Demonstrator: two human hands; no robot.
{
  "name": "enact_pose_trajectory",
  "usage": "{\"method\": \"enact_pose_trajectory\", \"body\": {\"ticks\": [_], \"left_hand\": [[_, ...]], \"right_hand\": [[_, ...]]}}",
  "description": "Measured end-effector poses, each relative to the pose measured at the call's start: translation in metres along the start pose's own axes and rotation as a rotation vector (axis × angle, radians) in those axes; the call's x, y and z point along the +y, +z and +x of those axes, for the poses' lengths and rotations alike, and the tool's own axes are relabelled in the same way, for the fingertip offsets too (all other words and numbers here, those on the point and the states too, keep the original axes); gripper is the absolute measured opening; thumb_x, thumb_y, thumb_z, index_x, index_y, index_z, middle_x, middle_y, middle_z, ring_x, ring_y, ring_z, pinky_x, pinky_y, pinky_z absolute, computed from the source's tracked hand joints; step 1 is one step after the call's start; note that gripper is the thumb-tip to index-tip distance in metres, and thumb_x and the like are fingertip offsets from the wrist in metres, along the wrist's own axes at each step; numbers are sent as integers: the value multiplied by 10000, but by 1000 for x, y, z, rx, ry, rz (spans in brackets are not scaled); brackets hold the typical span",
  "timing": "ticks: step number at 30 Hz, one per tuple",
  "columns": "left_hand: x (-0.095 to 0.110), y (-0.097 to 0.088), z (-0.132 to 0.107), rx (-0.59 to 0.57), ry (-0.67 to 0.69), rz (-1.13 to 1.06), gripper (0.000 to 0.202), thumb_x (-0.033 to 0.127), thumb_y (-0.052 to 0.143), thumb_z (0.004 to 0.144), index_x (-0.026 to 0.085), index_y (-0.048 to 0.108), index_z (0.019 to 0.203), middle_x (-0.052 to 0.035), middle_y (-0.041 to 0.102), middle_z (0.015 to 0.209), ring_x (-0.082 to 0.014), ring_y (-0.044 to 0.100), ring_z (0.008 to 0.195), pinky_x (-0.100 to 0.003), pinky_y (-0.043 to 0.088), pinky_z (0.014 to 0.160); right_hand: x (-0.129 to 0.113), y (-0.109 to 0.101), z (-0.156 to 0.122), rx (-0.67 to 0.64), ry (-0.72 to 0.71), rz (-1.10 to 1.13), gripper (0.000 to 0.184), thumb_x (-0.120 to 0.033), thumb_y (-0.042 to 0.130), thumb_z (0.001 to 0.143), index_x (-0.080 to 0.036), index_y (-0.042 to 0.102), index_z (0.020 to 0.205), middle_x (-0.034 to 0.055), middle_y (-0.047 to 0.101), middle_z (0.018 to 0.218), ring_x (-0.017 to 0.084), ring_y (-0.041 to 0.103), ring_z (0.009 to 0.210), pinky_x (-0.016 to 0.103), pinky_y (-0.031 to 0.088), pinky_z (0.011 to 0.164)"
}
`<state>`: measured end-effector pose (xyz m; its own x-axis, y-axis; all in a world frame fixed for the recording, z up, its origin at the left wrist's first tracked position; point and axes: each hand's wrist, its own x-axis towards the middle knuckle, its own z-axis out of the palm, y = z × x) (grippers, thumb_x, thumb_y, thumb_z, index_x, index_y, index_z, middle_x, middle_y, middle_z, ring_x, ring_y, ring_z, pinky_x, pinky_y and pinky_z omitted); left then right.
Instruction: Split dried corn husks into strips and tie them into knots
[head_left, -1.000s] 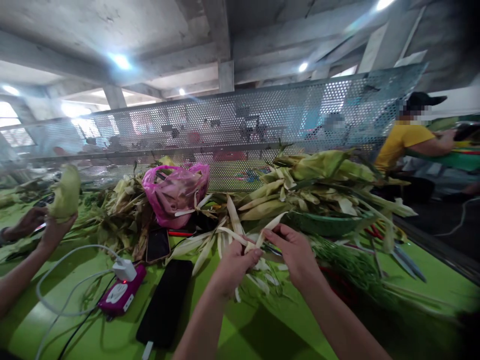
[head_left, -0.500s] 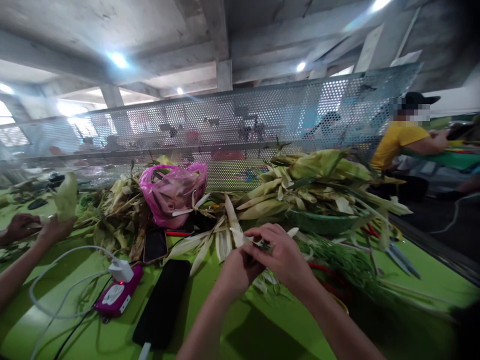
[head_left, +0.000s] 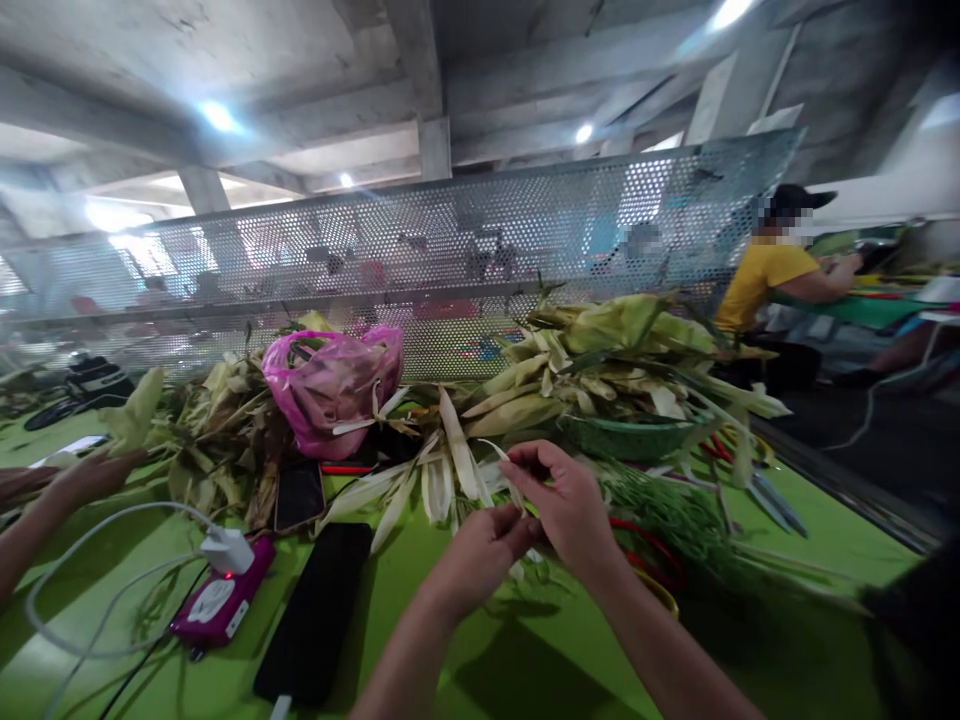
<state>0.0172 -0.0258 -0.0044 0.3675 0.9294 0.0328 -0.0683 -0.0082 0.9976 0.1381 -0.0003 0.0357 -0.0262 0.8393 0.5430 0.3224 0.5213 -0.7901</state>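
My left hand (head_left: 480,555) and my right hand (head_left: 566,500) meet over the green table (head_left: 525,670), both pinched on a pale strip of corn husk (head_left: 501,470). The strip runs up between the fingers of the right hand. Just beyond them lies a fan of pale husk strips (head_left: 431,480). Behind that a heap of green corn husks (head_left: 622,360) fills a green basket (head_left: 630,438).
A pink plastic bag (head_left: 334,385), two dark phones (head_left: 315,610), a pink power bank with white cable (head_left: 217,605) and dry husks (head_left: 217,430) lie at the left. Another person's hands (head_left: 82,478) work at far left. Scissors (head_left: 772,500) lie at the right. A perforated metal screen (head_left: 465,250) stands behind.
My hands have shifted slightly and the right hand has drawn the strip upward. The person at the left has lowered the husk they held. The camera has turned a little to the right.
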Motion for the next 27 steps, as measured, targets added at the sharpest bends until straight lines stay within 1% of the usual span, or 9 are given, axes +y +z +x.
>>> {"method": "enact_pose_trajectory", "body": {"ticks": [2, 5, 8, 10, 12, 17, 20, 25, 27], "left_hand": [[4, -1, 0, 106, -13, -150, 443, 581, 603, 755, 142, 648, 784, -12, 550, 688, -120, 446, 638, -249, 332, 633], [10, -6, 1, 366, 18, -339, 497, 619, 551, 771, 137, 667, 801, -29, 584, 727, -122, 463, 654, -238, 338, 625], [13, -14, 2, 476, 62, -454, 472, 589, 571, 775, 129, 674, 795, -13, 566, 663, -108, 445, 601, -228, 327, 581], [12, -17, 4, 477, 73, -532, 433, 557, 611, 758, 129, 668, 791, 2, 541, 610, -105, 440, 564, -226, 323, 554], [11, -19, 5, 483, 77, -598, 388, 509, 662, 730, 130, 670, 812, 1, 555, 622, -101, 451, 553, -219, 333, 542], [17, -21, 5, 535, 49, -640, 331, 437, 752, 639, 123, 667, 702, 4, 550, 614, -63, 420, 516, -186, 326, 503], [20, -24, 3, 507, 79, -614, 336, 446, 758, 629, 129, 651, 658, 20, 527, 578, -54, 403, 499, -181, 307, 495], [18, -23, 1, 412, 37, -505, 315, 436, 744, 662, 135, 670, 715, -1, 585, 664, -59, 423, 538, -182, 321, 518], [17, -20, 1, 374, 14, -465, 331, 464, 722, 683, 140, 670, 723, -4, 584, 658, -69, 433, 549, -190, 327, 527]], "right_hand": [[-2, -3, 0, 41, -94, -72, 164, -343, 611, 835, -201, 630, 915, 52, 634, 901, 198, 569, 809, 314, 452, 738], [-5, -8, 1, 80, -172, -153, 149, -356, 589, 858, -215, 603, 903, 48, 615, 909, 206, 556, 846, 325, 437, 771], [-5, -6, 2, -84, -129, -222, 189, -384, 531, 894, -220, 590, 823, 31, 619, 830, 204, 546, 811, 315, 415, 728], [-2, -2, 2, -219, -94, -264, 246, -408, 489, 914, -223, 601, 797, 25, 628, 804, 205, 540, 803, 316, 399, 720], [4, 3, 2, -287, -89, -284, 307, -430, 457, 924, -221, 594, 746, 21, 619, 762, 205, 532, 787, 316, 388, 713], [24, 6, 7, -254, -72, -305, 343, -443, 459, 907, -214, 514, 657, 13, 557, 661, 192, 501, 686, 301, 360, 625], [27, 4, 9, -238, -45, -290, 340, -445, 479, 892, -215, 517, 645, 14, 552, 644, 193, 506, 675, 300, 364, 616], [13, 2, 7, -319, 168, 82, 293, -473, 528, 859, -203, 640, 832, 50, 654, 846, 214, 588, 829, 316, 447, 747], [9, 3, 6, -340, 263, 232, 297, -481, 572, 826, -192, 641, 832, 43, 646, 807, 202, 588, 786, 312, 461, 734]]}}
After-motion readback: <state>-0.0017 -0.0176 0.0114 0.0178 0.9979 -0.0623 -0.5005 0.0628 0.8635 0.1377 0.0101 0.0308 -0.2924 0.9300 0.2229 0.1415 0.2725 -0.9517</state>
